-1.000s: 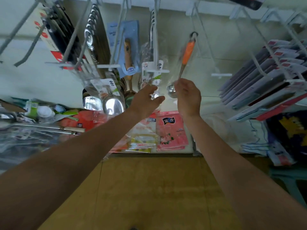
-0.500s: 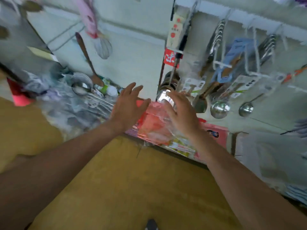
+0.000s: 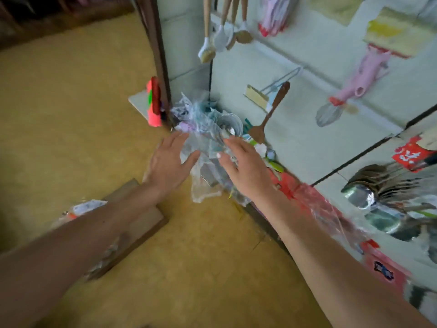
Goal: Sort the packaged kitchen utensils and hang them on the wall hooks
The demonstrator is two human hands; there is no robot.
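Head view, looking down at the yellow floor (image 3: 71, 114) where it meets the pale wall (image 3: 307, 143). Both arms are stretched out. The left hand (image 3: 169, 162) has its fingers spread and straight, fingertips right at the edge of the crinkled clear wrapping. The right hand (image 3: 243, 166) is spread as well, palm down over the same wrapping, and neither hand is gripping anything. Between and just beyond them sits the pile of packaged utensils (image 3: 208, 129), a tangle of clear plastic on the floor against the foot of the wall. Blur makes it hard to say how firmly the fingers touch it. Up on the wall a brown wooden spatula (image 3: 272, 112) hangs just above the pile, a whisk (image 3: 329, 114) to its right, brushes (image 3: 208, 50) higher up. Far right, a row of steel ladles (image 3: 369, 197) hangs in a bunch. A wooden board (image 3: 139, 223) lies on the floor under the left forearm.
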